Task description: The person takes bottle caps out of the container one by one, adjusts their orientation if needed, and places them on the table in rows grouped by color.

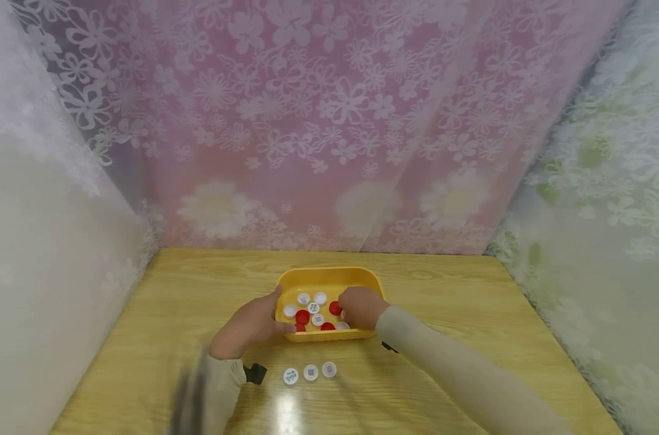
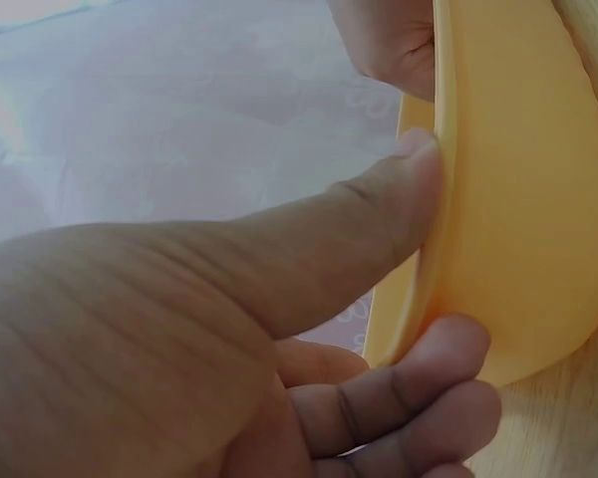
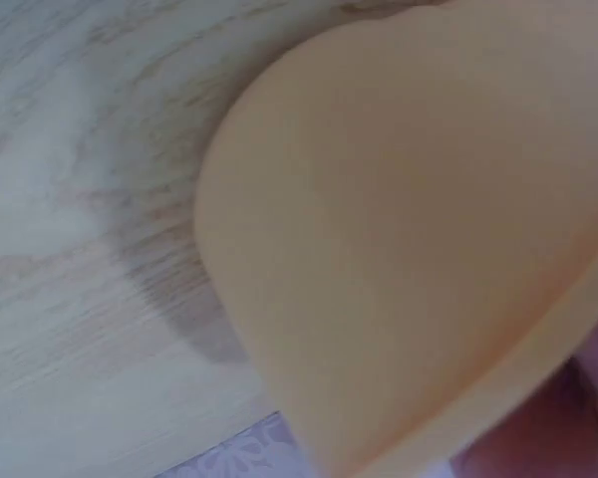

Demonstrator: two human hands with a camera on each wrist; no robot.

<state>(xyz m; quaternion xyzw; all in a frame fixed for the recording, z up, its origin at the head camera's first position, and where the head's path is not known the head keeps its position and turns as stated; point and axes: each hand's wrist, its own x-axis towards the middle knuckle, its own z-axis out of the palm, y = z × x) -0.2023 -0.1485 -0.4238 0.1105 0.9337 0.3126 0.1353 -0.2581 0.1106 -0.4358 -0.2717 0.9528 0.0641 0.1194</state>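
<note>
My left hand (image 1: pixel 256 323) holds the left end of a yellow plastic basket (image 1: pixel 329 277). In the left wrist view the thumb (image 2: pixel 379 204) lies at the rim and the curled fingers (image 2: pixel 444 349) are against the outer wall. My right hand (image 1: pixel 362 307) reaches down inside the basket's right part, its fingertips right at a red bottle cap (image 1: pixel 335 308); I cannot tell whether they pinch it. Red caps (image 1: pixel 302 317) and white caps (image 1: pixel 320 298), some with printed codes, lie loose in the basket. The right wrist view shows mostly the basket's outer wall (image 3: pixel 399 219), hiding the fingers.
On the wooden table (image 1: pixel 210 272), in front of the basket, three white caps stand in a row: a left one (image 1: pixel 290 376), a middle one (image 1: pixel 310 372) and a right one (image 1: pixel 329 369). Flowered curtains (image 1: pixel 329 121) hang behind the table and along both sides.
</note>
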